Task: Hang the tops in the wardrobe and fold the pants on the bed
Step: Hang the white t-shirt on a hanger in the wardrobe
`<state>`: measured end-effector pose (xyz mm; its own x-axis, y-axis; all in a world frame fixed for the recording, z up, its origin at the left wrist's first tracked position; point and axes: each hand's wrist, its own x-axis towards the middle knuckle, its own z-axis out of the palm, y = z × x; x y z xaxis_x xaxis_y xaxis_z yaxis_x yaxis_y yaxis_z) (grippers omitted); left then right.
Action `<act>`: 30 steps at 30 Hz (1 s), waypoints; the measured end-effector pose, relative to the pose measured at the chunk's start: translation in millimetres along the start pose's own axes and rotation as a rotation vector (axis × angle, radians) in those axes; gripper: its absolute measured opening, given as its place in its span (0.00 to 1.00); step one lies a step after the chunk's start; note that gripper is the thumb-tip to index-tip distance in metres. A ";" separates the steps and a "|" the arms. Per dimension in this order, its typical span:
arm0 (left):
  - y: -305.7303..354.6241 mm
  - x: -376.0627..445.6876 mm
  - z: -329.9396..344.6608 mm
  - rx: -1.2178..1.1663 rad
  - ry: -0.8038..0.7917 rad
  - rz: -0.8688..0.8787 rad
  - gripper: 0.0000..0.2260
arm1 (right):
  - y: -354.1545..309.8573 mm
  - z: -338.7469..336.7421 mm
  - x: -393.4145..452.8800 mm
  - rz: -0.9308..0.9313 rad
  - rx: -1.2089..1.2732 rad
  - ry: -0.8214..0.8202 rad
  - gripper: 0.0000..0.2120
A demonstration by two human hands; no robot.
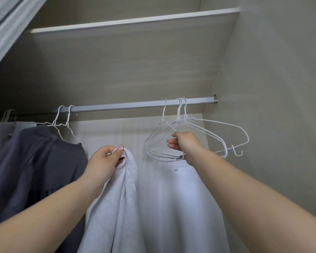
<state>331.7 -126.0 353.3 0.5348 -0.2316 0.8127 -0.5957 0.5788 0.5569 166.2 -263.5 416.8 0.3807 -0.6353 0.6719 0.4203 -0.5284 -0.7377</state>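
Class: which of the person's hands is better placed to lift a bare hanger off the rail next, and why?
The right hand: it already grips the bare white hangers hooked on the rail. The left hand is occupied, bunching the white top lower down.

Hanging on one rail: three empty hangers rightward, two hangers leftward bearing dark tops. Showing also: one white top, two hands, one shelf.
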 end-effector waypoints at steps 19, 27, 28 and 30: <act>11.9 -60.7 -99.8 0.172 0.077 -0.033 0.15 | 51.7 8.0 -90.5 -0.188 -0.292 0.062 0.06; 22.4 -120.4 -153.4 0.338 0.078 -0.137 0.15 | 59.0 -46.8 -158.2 -0.469 -1.267 0.165 0.12; 24.2 -130.1 -158.3 0.346 0.073 -0.147 0.15 | 54.3 -50.1 -166.6 -0.495 -1.319 0.169 0.12; 26.8 -150.0 -167.2 0.355 0.054 -0.168 0.15 | 45.8 -56.8 -183.0 -0.567 -1.364 0.176 0.12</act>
<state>335.7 55.0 217.7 0.6674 -0.2529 0.7004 -0.6626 0.2275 0.7136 69.0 -203.4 256.3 0.2904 -0.1748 0.9408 -0.6400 -0.7664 0.0551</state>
